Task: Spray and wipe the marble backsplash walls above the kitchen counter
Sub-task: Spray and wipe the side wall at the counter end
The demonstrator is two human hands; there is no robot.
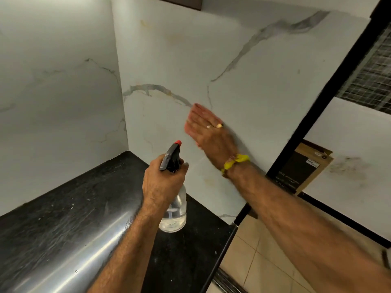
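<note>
White marble walls with thin grey veins are filling most of the picture, meeting in a corner in the upper left of the frame. This is the thing to be cleaned, and it is standing right in front of the person. Below it, in the lower left of the frame, a shiny black stone counter is running up to the walls. Light is shining on its rounded front edge. On the right side of the frame, a black door frame is standing beside the marble, and a brown and black cardboard box is leaning behind it, low down.

The right hand is lying flat on the marble near the middle of the frame. Its fingers are straight and close together, and they are pressing on the wall. I cannot see any cloth under it, so the palm seems to be doing the rubbing. A yellow band is sitting on that wrist.

The left hand is holding a clear plastic spray bottle with a black trigger top and red tip, just below the middle of the frame. Its fingers are curled tight around the neck. The red tip is pointing at the wall, likely so more spray can go on soon. Only a little water is sitting in the bottom.
</note>
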